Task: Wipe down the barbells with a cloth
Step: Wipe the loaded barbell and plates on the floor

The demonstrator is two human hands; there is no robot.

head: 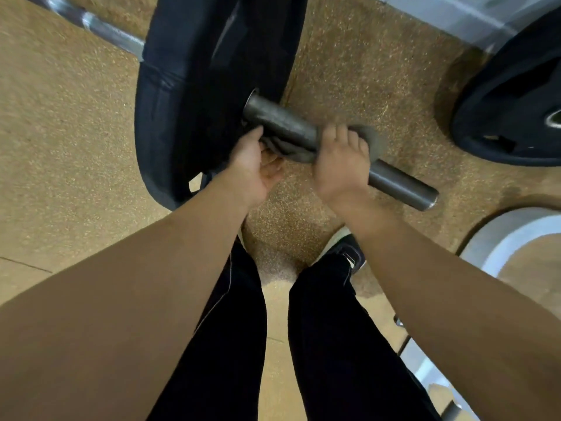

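A barbell lies on the floor with a large black plate on its dark metal sleeve. The sleeve's free end points to the lower right. A grey cloth is wrapped round the sleeve. My right hand grips the cloth over the top of the sleeve. My left hand holds the cloth's other end under the sleeve, close to the plate, its fingers curled under the fabric. The thin bar shaft runs off to the upper left.
A second black plate sits at the right. A pale metal frame base curves at the lower right, and a grey beam crosses the top right. My legs in black trousers and a shoe stand on tan speckled flooring.
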